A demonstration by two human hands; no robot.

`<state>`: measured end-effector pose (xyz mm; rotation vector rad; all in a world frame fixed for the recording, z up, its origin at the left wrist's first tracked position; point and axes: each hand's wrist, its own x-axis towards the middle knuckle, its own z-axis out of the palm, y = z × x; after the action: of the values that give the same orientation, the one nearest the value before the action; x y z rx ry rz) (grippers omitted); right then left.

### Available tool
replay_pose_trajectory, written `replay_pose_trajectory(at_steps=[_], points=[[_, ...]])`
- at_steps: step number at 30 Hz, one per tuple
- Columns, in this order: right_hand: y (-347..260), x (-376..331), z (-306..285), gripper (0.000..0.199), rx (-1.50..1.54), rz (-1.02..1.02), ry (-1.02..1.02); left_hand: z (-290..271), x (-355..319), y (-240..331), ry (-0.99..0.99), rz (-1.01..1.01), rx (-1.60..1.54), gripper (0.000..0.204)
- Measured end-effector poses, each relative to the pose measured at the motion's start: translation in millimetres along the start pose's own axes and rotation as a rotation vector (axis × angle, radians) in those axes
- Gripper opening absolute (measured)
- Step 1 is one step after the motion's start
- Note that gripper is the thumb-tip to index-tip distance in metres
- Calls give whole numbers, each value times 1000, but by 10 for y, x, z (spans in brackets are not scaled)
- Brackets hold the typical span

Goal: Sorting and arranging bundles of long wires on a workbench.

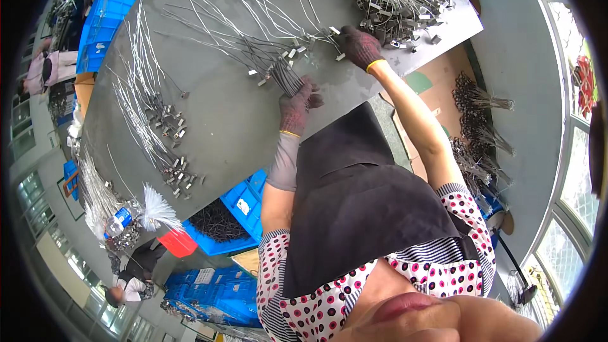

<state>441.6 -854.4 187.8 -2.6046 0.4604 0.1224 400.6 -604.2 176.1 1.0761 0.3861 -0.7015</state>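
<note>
Left hand (296, 109), in a dark knit glove, is closed tight around a bundle of thin wires (285, 76) just above the middle of the frame. The fist wraps the lower end of the bundle, and the wires fan out from it up and to the left across the grey table (228, 126), so the long axis runs roughly from centre toward upper left. Little metal clips (292, 54) hang on some of the wires near the fist.

Right hand (358, 45), same kind of glove with a yellow cuff, sits up and to the right of the left one, fingers curled down onto the table, pinching at a small metal clip (340, 57) at its fingertips. Can't really tell if it has actually got hold of it or is just touching it, the glove hides the fingertips.

Right behind that hand, at the top of the frame, is a big tangled pile of clips and wires (392, 6), partly cut off by the frame edge. More loose wires with clips (158, 133) lie along the left side of the table. The dark apron (361, 196) covers the near table edge.
</note>
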Motion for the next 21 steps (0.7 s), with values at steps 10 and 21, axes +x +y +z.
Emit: replay_pose_trajectory(at_steps=[10,21], points=[[254,-252,-199,28,153,-63,-276,220,44,-162,-103,-8,37,33],[384,-1056,-399,31,65,-96,-49,683,616,-797,-273,54,111,21]])
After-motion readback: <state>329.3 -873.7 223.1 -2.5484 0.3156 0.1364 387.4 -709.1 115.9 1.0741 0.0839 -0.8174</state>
